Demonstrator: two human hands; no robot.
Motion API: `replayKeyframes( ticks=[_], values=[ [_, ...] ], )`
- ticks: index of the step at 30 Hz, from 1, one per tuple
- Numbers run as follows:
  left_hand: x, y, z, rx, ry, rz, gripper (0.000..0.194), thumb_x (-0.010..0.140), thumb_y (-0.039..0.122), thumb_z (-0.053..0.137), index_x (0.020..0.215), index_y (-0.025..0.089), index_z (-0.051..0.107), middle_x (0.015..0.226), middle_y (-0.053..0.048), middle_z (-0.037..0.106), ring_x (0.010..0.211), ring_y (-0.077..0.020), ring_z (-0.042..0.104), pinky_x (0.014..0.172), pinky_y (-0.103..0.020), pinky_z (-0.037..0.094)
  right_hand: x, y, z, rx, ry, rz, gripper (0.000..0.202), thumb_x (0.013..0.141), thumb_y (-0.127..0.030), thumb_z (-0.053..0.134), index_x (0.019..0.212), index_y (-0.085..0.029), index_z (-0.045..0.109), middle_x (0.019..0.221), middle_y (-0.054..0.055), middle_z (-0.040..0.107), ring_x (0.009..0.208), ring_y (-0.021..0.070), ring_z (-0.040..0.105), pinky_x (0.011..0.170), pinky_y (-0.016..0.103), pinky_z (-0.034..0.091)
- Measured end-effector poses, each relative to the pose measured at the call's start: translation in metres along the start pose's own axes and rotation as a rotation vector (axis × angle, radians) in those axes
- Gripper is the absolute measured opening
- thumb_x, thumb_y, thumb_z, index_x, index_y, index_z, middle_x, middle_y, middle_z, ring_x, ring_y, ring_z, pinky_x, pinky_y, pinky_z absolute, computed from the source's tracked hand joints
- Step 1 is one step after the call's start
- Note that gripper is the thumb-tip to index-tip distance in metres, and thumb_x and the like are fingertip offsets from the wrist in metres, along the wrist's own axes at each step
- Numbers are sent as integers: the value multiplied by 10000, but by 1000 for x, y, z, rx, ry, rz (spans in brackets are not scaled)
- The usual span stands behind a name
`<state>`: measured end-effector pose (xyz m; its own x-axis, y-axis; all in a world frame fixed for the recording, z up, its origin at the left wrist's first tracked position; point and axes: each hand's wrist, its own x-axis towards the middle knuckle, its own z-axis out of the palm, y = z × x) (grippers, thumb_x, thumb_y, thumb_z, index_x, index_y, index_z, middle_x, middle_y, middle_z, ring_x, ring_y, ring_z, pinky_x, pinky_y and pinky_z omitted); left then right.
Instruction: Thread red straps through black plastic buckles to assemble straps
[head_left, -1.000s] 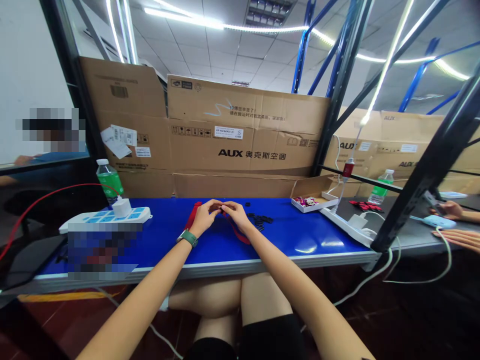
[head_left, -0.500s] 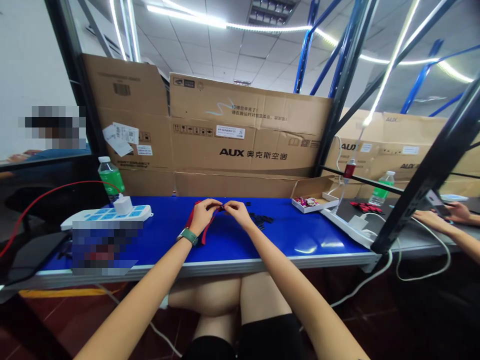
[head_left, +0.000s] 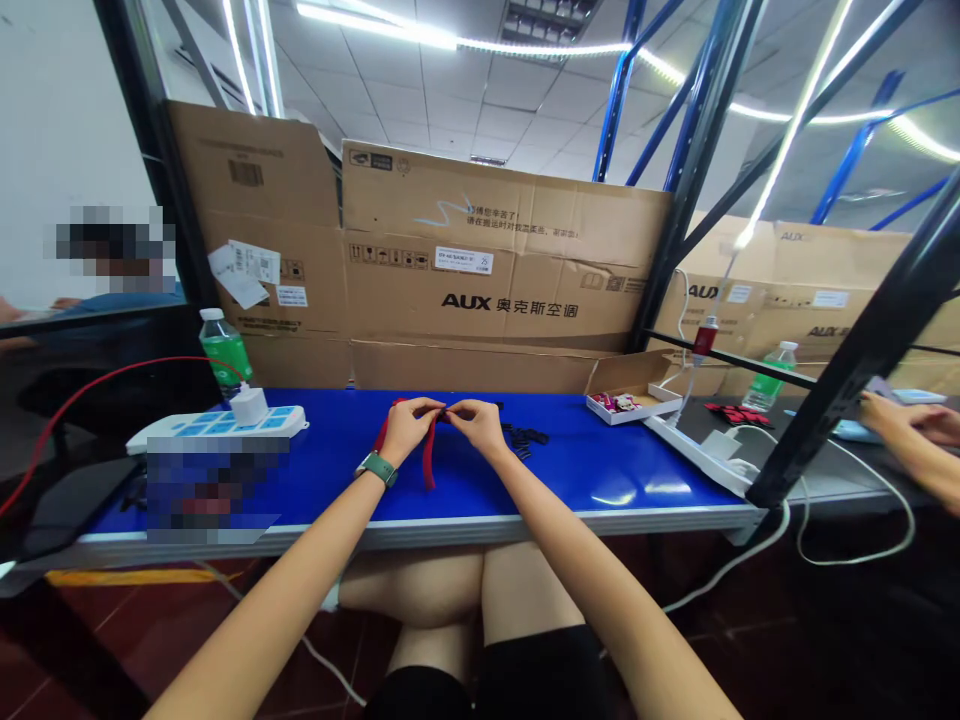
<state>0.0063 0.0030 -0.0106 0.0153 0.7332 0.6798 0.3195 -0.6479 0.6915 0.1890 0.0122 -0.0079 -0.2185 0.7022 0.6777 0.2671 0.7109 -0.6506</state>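
A red fabric strap (head_left: 428, 462) hangs from the pinched fingers of my left hand (head_left: 407, 428), one end dangling over the blue table and another part showing behind the hand. My right hand (head_left: 478, 425) meets it fingertip to fingertip, closed in a pinch. Between the fingertips sits a small dark piece (head_left: 444, 413), mostly covered, at the top of the strap. I cannot make out its exact kind. Just right of my right hand, several small black pieces (head_left: 529, 437) lie loose on the tabletop.
On the left stand a white power strip (head_left: 217, 428) and a green-labelled bottle (head_left: 223, 350). A shallow box (head_left: 630, 405) of small packets is at the back right, near another power strip (head_left: 701, 455). Cardboard (head_left: 495, 270) walls the back. A co-worker's hands (head_left: 907, 430) are far right.
The strap's loose end has swung slightly right and hangs straighter. Both hands stay pinched together in nearly the same place. The view has shifted slightly.
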Motion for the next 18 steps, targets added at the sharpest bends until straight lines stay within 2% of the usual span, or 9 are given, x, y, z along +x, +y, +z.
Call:
replayKeyframes(
  ticks=[4, 7, 11, 15, 18],
  values=[
    [-1, -1, 2, 5, -36, 6, 185, 814, 262, 639, 897, 185, 786, 921, -72, 786, 849, -228, 737, 823, -355, 590, -1, -2, 0, -56, 28, 32, 159, 782, -316, 664, 781, -184, 751, 720, 31, 744, 661, 178, 691, 631, 248, 517],
    [-2, 1, 4, -2, -63, -5, 173, 797, 240, 636, 881, 182, 775, 910, -70, 782, 848, -225, 734, 832, -354, 587, -2, -4, 1, -70, -39, 54, 123, 747, -291, 677, 742, -180, 730, 659, 12, 716, 606, 157, 663, 596, 227, 493],
    [-2, 3, 5, -16, -83, -19, 158, 774, 208, 624, 859, 176, 754, 894, -69, 775, 844, -218, 725, 849, -355, 577, -4, -6, 4, -90, -105, 77, 110, 748, -282, 662, 740, -188, 718, 679, 1, 720, 592, 141, 660, 609, 217, 500],
    [1, 1, 4, -75, -118, -28, 172, 799, 246, 615, 872, 170, 752, 935, -81, 775, 906, -224, 718, 910, -373, 558, -5, -8, 6, -60, -52, 128, 109, 757, -275, 634, 722, -192, 695, 674, 3, 719, 576, 148, 667, 603, 228, 521],
    [1, 0, 4, -164, -161, -50, 243, 824, 326, 637, 959, 161, 753, 1024, -98, 768, 972, -235, 708, 945, -386, 544, -4, -8, 5, 22, 4, 135, 133, 765, -292, 640, 697, -191, 694, 649, 14, 711, 572, 164, 666, 595, 249, 537]
  ],
)
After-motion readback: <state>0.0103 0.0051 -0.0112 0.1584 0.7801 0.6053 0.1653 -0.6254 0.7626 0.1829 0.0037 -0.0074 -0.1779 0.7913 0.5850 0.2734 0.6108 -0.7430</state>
